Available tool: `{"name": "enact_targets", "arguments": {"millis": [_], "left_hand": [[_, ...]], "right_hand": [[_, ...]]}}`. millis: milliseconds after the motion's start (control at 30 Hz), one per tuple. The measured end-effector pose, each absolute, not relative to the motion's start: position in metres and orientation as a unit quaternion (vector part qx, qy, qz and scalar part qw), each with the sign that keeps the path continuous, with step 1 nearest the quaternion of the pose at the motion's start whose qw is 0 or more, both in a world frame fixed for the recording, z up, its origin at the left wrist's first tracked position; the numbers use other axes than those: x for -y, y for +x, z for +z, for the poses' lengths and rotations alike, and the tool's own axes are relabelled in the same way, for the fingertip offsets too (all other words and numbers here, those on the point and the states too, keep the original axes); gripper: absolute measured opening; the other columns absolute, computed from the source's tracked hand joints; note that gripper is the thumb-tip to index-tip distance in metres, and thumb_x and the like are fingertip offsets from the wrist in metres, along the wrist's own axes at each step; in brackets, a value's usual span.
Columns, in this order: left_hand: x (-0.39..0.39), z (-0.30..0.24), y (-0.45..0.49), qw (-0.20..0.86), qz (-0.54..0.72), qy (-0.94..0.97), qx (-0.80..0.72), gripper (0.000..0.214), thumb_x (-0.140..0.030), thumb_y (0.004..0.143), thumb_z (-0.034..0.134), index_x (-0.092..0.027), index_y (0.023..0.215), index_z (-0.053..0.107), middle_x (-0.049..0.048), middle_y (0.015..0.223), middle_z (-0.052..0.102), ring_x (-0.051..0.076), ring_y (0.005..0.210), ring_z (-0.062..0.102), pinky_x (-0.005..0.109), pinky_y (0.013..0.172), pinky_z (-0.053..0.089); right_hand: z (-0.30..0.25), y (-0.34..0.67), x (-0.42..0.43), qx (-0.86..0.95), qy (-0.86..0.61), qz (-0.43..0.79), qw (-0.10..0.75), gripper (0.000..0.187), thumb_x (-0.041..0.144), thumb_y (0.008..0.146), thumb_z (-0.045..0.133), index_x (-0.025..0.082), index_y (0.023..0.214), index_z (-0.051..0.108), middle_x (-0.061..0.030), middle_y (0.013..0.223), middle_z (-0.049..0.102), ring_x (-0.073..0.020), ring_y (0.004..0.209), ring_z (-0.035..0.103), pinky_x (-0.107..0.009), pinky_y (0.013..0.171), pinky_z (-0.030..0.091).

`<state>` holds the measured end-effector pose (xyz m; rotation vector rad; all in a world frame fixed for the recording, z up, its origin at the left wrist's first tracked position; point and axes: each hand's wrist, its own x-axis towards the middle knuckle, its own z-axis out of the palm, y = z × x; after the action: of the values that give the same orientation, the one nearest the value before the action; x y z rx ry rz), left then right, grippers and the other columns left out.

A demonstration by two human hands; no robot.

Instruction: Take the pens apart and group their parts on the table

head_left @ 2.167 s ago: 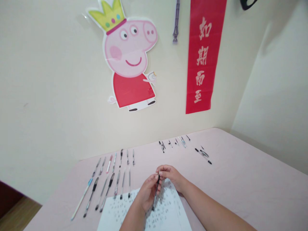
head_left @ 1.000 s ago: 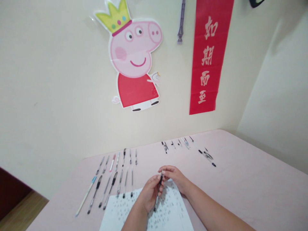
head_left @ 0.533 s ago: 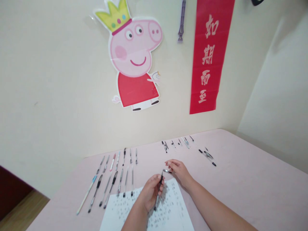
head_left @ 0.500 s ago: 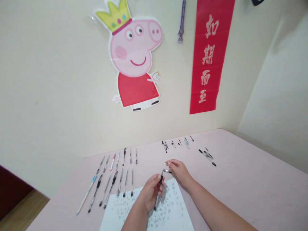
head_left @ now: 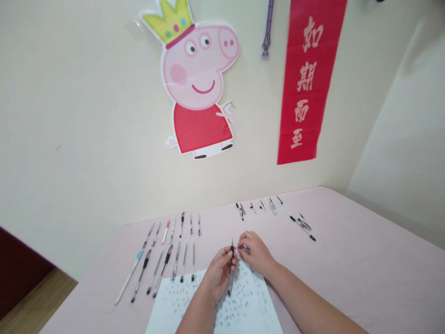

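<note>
My left hand is closed around a gel pen with a clear barrel and black grip. The pen stands nearly upright in view, its bare tip pointing away from me over the written sheet of paper. Just right of the tip, my right hand has its fingers curled onto a small dark-and-clear pen cap, partly covered by the fingers. Cap and pen tip are apart.
Two rows of pens lie on the left, among them a cream pen with a blue end and a pink one. Small pen parts line the table's back edge. More black parts lie at right. A wall rises behind the pink table.
My right hand has closed its fingers on the pen cap, which was beside it. The pen in my left hand has turned more upright. The view has shifted slightly.
</note>
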<state>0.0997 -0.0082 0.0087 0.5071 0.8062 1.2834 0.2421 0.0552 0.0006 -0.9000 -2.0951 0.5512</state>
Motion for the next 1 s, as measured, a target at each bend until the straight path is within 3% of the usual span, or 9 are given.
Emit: {"name": "enact_targets", "arguments": {"millis": [300,500,767,1000], "left_hand": [[0.009,0.014,0.101,0.692,0.581,0.227,-0.364,0.015,-0.016,0.07,0.07,-0.009,0.081,0.063,0.0015,0.07,0.055,0.004,0.055,0.049,0.015,0.048,0.039],[0.004,0.006,0.098,0.662,0.621,0.203,-0.369,0.016,-0.014,0.07,0.07,-0.01,0.083,0.062,0.0015,0.069,0.057,0.004,0.054,0.05,0.012,0.045,0.038],[0.003,0.003,0.096,0.654,0.622,0.198,-0.382,0.022,-0.017,0.067,0.073,-0.012,0.085,0.061,0.0006,0.068,0.058,0.004,0.054,0.051,0.012,0.045,0.039],[0.004,0.001,0.097,0.654,0.595,0.24,-0.4,0.029,-0.024,0.064,0.076,-0.012,0.086,0.06,-0.0011,0.065,0.056,0.005,0.054,0.05,0.014,0.047,0.039]], "right_hand": [[-0.002,0.236,-0.049,0.862,-0.347,0.173,0.328,0.012,0.009,0.071,0.06,0.019,0.068,0.065,-0.0037,0.084,0.06,-0.0179,0.083,0.05,-0.032,0.076,0.037],[0.007,0.238,-0.046,0.84,-0.32,0.193,0.394,0.016,0.008,0.075,0.053,0.019,0.077,0.065,-0.0052,0.084,0.061,-0.0192,0.085,0.051,-0.034,0.079,0.039],[0.005,0.239,-0.048,0.814,-0.234,0.281,0.451,0.039,0.011,0.08,0.047,0.023,0.114,0.059,-0.0082,0.107,0.064,-0.0203,0.099,0.056,-0.04,0.089,0.042],[0.002,0.236,-0.048,0.8,-0.236,0.315,0.453,0.038,0.011,0.079,0.048,0.024,0.111,0.063,-0.0082,0.103,0.065,-0.0194,0.099,0.057,-0.04,0.089,0.044]]}}
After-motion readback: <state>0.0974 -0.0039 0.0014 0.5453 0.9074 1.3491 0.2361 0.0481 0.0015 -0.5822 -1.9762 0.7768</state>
